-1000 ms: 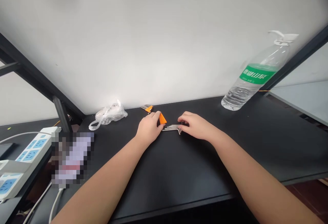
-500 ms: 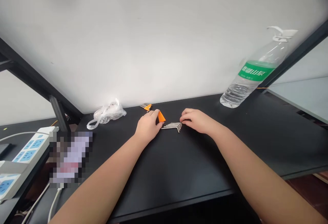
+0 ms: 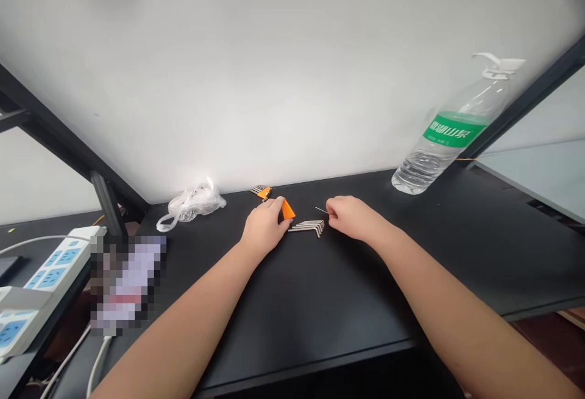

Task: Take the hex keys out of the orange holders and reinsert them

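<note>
My left hand (image 3: 265,226) is closed on an orange plastic holder (image 3: 287,210), whose right part shows past the fingers. My right hand (image 3: 350,216) pinches a thin metal hex key (image 3: 320,209), its tip sticking out to the left. Between the hands, several L-shaped silver hex keys (image 3: 311,226) lie side by side on the black tabletop (image 3: 311,307), short arms at the right. Behind my left hand, near the wall, rests a second orange holder (image 3: 264,192) with several keys in it.
A crumpled clear plastic bag (image 3: 194,202) lies at the back left. A large water bottle (image 3: 443,137) stands at the back right. At the left are a blurred-out phone (image 3: 132,283), white cables and a power strip (image 3: 52,277).
My right hand has picked a thin hex key off the row and moved slightly right with it. My left hand stays on the orange holder.
</note>
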{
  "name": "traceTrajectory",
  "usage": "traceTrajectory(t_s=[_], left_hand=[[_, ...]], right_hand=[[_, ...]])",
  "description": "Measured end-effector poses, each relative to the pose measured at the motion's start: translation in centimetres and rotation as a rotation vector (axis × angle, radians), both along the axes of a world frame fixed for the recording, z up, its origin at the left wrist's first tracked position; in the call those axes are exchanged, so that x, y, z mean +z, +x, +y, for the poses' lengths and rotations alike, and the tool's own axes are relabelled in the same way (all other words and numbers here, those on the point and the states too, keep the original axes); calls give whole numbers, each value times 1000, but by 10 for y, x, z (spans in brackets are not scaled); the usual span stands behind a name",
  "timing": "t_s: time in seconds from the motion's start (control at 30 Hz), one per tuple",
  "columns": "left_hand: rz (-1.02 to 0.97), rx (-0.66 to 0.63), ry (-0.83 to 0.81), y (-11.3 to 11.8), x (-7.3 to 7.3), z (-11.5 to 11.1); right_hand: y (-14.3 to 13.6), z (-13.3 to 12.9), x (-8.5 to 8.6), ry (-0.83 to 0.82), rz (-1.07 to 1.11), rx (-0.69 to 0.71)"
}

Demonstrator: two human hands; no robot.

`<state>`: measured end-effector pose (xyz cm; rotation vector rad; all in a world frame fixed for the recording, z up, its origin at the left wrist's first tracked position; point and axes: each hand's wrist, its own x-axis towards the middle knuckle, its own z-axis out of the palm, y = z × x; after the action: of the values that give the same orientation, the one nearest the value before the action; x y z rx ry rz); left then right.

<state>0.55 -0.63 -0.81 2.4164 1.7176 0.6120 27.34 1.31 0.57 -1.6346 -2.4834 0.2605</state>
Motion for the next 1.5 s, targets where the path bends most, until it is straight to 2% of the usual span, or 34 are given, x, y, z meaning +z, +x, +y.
traceTrajectory(t_s=[0.17, 0.43, 0.7, 0.9, 1.13, 1.33, 1.5], left_hand=[[8, -5, 8, 0, 1, -1], [4, 7, -9, 1, 2, -1], [-15, -2, 12, 0, -1, -1], [-13, -26, 15, 0, 0, -2], [-47, -83, -6, -1, -1, -3], [-64, -96, -50, -2, 0, -2], [-40, -95, -47, -1, 0, -3]], right_hand=[[2, 1, 1, -64, 152, -6], [-12, -8, 0, -75, 185, 137], [-26, -15, -2, -76, 150, 124], [0, 0, -4, -71, 138, 62], [38, 28, -20, -73, 223, -65], [42, 31, -27, -58, 245, -75], [43, 28, -24, -52, 255, -78]])
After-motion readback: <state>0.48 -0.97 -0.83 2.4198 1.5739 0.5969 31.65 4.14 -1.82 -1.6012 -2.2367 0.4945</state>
